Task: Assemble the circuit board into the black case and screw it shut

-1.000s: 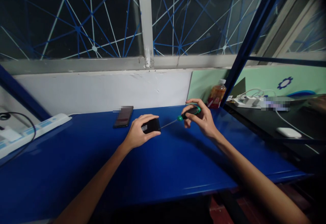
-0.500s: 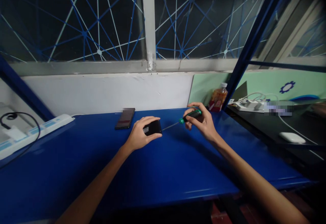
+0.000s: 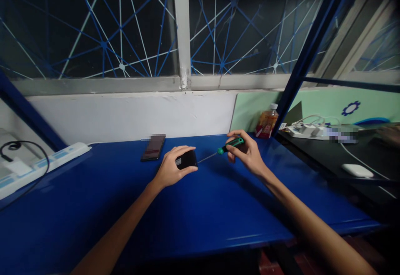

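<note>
Blue tabletop [image 3: 203, 208]: a small black device [image 3: 186, 158] is clasped by the left hand [image 3: 170, 168]; a green-handled screwdriver [image 3: 230, 145] is gripped by the right hand [image 3: 248, 154]. Its tip could slip if tilted.

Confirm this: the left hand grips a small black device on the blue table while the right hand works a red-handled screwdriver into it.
Not quite: the screwdriver handle is green and black, not red, as the head view shows. The rest holds: the left hand grips the black device on the blue table, and the right hand holds the tool.
</note>
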`<state>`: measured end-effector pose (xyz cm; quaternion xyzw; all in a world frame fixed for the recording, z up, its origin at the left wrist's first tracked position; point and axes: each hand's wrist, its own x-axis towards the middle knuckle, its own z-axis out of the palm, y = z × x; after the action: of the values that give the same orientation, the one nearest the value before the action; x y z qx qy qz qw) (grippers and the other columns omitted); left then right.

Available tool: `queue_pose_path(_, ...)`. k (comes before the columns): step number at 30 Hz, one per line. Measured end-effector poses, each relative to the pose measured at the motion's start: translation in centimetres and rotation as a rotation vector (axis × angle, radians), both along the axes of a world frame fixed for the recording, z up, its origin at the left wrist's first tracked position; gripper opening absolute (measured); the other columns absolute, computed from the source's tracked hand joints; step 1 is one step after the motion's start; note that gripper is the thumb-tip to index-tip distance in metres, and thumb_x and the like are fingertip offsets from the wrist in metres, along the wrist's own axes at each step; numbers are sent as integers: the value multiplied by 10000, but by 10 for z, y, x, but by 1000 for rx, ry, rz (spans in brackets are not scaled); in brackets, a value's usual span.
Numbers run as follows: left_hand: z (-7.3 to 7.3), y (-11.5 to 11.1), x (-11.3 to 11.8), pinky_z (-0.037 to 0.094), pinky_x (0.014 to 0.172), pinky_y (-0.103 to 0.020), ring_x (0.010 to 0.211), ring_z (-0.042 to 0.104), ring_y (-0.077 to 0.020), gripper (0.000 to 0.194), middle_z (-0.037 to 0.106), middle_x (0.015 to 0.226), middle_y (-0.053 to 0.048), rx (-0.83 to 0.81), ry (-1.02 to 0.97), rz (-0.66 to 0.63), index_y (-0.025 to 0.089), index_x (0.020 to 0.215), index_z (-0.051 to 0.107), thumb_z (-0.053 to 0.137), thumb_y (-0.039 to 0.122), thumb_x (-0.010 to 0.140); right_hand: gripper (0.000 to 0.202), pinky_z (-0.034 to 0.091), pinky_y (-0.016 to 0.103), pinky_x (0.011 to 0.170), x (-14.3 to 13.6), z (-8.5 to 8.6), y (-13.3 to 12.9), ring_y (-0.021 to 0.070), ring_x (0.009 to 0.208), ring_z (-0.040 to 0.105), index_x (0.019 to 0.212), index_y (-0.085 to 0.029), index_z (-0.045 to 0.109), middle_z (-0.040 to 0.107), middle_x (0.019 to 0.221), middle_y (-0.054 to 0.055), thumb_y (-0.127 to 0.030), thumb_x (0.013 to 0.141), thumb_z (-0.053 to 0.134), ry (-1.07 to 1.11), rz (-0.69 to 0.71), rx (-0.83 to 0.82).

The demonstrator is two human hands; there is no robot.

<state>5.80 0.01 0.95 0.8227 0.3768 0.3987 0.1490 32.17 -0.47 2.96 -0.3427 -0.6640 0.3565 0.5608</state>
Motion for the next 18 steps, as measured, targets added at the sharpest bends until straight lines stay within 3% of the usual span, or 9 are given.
queue_pose_path(3, 1, -1, 0, 436, 978, -486, 1122, 555, -282, 499, 619, 1196, -92, 8, -8, -2, 252, 1197, 603, 735, 390, 736, 366, 434, 234, 384, -2, -2, -1, 111, 376, 526, 1090, -228, 474, 526, 537, -79, -346, 806, 673, -42, -118, 12)
queue_pose_path(5, 2, -1, 0, 444, 972, -475, 1123, 555, -282, 500, 617, 1199, -92, 4, -7, -3, 250, 1198, 602, 736, 390, 737, 321, 431, 230, 383, -3, -2, -1, 108, 386, 533, 1071, -226, 491, 545, 570, -64, -361, 826, 647, -46, -140, 18)
queue_pose_path(11, 1, -1, 1, 445, 973, -464, 1125, 552, -278, 502, 612, 1204, -88, 3, -3, -7, 253, 1202, 595, 739, 392, 742, 432, 482, 262, 425, -1, 2, 0, 124, 508, 616, 1144, -253, 416, 613, 921, 21, -339, 803, 669, 50, 109, 19)
queue_pose_path(16, 0, 0, 1, 442, 974, -456, 1126, 551, -272, 508, 618, 1197, -83, 13, -1, -11, 258, 1206, 594, 744, 391, 739, 381, 469, 250, 413, -2, 0, 1, 116, 425, 569, 1065, -225, 479, 554, 632, -55, -345, 779, 701, -38, -96, 22)
queue_pose_path(18, -1, 0, 2, 444, 971, -449, 1123, 551, -273, 514, 622, 1190, -85, 15, -2, -11, 256, 1204, 596, 753, 383, 731, 308, 473, 245, 437, -2, -2, 1, 112, 449, 576, 1027, -211, 508, 552, 631, -45, -358, 809, 667, -67, -132, 28)
